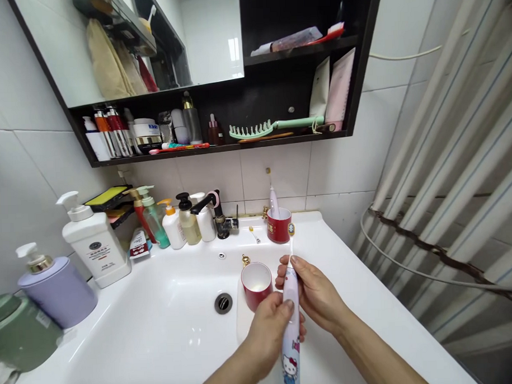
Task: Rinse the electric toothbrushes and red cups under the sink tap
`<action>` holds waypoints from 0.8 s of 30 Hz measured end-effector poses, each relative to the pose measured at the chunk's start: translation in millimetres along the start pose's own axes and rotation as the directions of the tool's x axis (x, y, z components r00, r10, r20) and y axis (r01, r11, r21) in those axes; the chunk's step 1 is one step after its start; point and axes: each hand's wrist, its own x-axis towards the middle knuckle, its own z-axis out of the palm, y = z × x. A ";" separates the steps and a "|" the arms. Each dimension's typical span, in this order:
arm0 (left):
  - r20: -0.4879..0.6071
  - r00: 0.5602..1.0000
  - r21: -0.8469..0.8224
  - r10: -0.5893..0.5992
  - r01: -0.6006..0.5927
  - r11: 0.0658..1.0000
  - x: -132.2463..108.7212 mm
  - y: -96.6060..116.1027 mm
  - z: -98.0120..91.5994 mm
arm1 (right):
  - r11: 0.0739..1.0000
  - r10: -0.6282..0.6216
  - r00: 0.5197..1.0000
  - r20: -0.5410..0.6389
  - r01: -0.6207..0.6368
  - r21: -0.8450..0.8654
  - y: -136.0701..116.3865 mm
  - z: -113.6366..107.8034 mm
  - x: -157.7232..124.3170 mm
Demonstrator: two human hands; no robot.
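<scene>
An electric toothbrush [290, 319] with a pale cartoon-cat handle stands near upright over the sink's right side. My left hand [267, 326] is wrapped round the middle of its handle, thumb on the front. Higher up, my right hand [313, 288] pinches the neck where the brush head [291, 230] joins the handle. Just left of my hands, a red cup [256, 284] with a gold handle sits in the sink, a little whitish liquid inside. On the back rim, a second red cup [279, 225] holds another electric toothbrush [274, 202]. A loose brush head [254, 234] lies beside that cup.
A black faucet [220, 218] rises behind the white sink [168, 329] with its drain [223, 303]. Several pump bottles [100, 242] line the left and back rim. Overhead hangs a dark shelf cabinet [221, 150] with a green hairbrush [274, 127]. A pleated curtain [457, 168] hangs at right.
</scene>
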 end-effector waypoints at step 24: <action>-0.043 0.999 0.063 -0.023 0.026 0.998 -0.3 -3.9 5.8 | 1.000 0.003 0.998 -0.059 -0.002 0.016 10.5 1.2 1.7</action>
